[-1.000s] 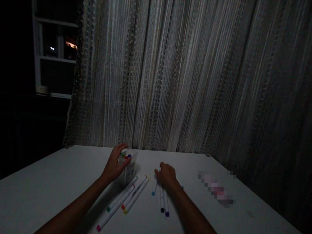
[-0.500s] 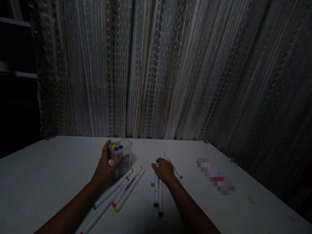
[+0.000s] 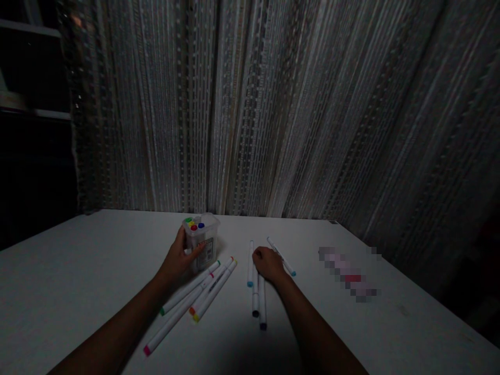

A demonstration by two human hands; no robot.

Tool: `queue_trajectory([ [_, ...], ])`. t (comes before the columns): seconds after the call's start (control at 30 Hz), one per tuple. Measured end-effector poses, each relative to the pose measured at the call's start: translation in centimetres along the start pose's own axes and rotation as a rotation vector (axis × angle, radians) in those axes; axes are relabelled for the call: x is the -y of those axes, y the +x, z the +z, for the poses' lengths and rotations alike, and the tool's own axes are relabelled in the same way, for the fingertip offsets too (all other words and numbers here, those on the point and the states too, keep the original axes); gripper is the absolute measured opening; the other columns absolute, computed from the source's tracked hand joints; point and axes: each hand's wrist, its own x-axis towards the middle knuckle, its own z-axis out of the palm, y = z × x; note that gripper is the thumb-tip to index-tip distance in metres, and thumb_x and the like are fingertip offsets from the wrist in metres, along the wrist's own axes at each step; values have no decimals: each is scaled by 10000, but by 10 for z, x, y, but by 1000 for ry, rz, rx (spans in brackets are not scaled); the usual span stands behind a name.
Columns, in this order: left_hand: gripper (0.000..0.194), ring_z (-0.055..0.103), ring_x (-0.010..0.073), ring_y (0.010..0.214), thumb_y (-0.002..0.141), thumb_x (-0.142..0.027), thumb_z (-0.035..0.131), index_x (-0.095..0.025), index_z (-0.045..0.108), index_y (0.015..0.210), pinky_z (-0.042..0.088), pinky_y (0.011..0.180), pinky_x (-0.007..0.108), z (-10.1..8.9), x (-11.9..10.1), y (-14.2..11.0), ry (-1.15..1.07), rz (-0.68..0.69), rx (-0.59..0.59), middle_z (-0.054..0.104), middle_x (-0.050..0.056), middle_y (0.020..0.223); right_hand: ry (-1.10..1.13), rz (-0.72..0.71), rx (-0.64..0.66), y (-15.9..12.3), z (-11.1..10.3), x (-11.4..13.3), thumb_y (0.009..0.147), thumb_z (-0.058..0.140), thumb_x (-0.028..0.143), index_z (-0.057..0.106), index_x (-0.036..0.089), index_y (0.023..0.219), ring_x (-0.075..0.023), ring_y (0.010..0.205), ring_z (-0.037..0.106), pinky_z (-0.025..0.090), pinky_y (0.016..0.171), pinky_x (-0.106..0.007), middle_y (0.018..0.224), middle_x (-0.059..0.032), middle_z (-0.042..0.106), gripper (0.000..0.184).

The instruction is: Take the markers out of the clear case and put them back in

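"Just nearer than the left hand point(image 3: 176, 262), what lies there?"

"Four white markers point(image 3: 179, 313), loosely fanned on the worktop point(image 3: 78, 271). Two dark-capped markers point(image 3: 263, 307) reach out from under the right hand point(image 3: 269, 264)."

"And the hands themselves?"

"The left grips a clear container point(image 3: 206, 251) with coloured caps point(image 3: 194, 227) at its top. The right is curled; in this dimness I can't tell whether it holds anything."

"Beyond them?"

"A curtain point(image 3: 250, 104), past both hands."
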Motion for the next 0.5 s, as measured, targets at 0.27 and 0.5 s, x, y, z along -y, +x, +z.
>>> queue_trajectory([
  [0.27, 609, 571, 230, 995, 659, -451, 677, -211, 386, 1137, 468, 900, 455, -1, 1, 2, 26, -32, 11, 558, 76, 1106, -15, 43, -20, -4, -16, 0, 803, 496, 292, 622, 131, 1037, -207, 937, 592, 389, 776, -273, 963, -106, 667, 310],
  [0.5, 590, 579, 229, 1008, 657, -456, 672, -197, 408, 1117, 476, 887, 413, -1, -3, 0, 59, -39, 35, 574, 89, 1117, -82, -143, -32, -20, -8, 25, 796, 508, 347, 591, 125, 1070, -244, 996, 531, 378, 841, -325, 1028, -121, 621, 362],
])
